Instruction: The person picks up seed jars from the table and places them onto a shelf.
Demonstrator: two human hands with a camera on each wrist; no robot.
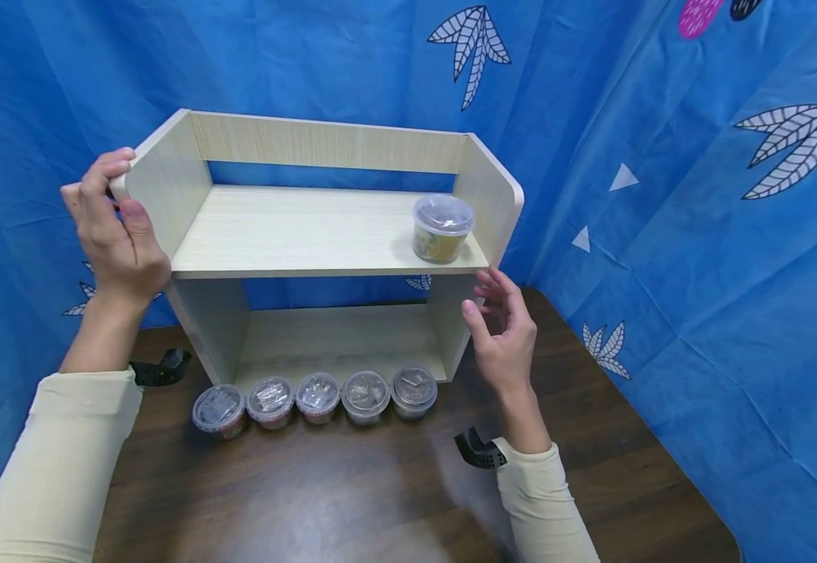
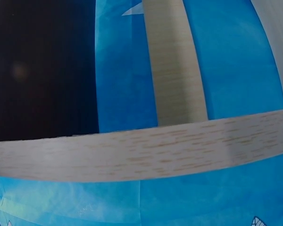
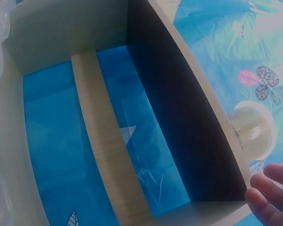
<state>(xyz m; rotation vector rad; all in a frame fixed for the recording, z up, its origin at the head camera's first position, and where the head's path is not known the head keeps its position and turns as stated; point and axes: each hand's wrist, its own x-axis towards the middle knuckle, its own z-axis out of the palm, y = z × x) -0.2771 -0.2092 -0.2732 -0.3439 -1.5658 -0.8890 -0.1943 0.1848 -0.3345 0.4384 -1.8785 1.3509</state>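
Observation:
A pale wood-grain two-tier shelf point(image 1: 295, 227) stands on a dark table. My left hand point(image 1: 116, 234) grips the front edge of its left side panel, thumb on the inner side. At the right end of the upper board sits a lidded clear tub point(image 1: 443, 228) with yellowish contents. Below that tub, my right hand point(image 1: 507, 336) is beside the right side panel, fingers loosely bent and holding nothing. Its fingers point(image 3: 269, 193) are at the shelf's edge in the right wrist view; whether they touch it I cannot tell. The left wrist view shows the shelf without the hand.
Several lidded clear tubs point(image 1: 319, 397) form a row on the dark wooden table point(image 1: 352, 493), along the front of the shelf's lower board point(image 1: 338, 336). A blue patterned curtain point(image 1: 352, 62) hangs behind and along the right. Black wrist straps point(image 1: 478, 450) show at both sleeves.

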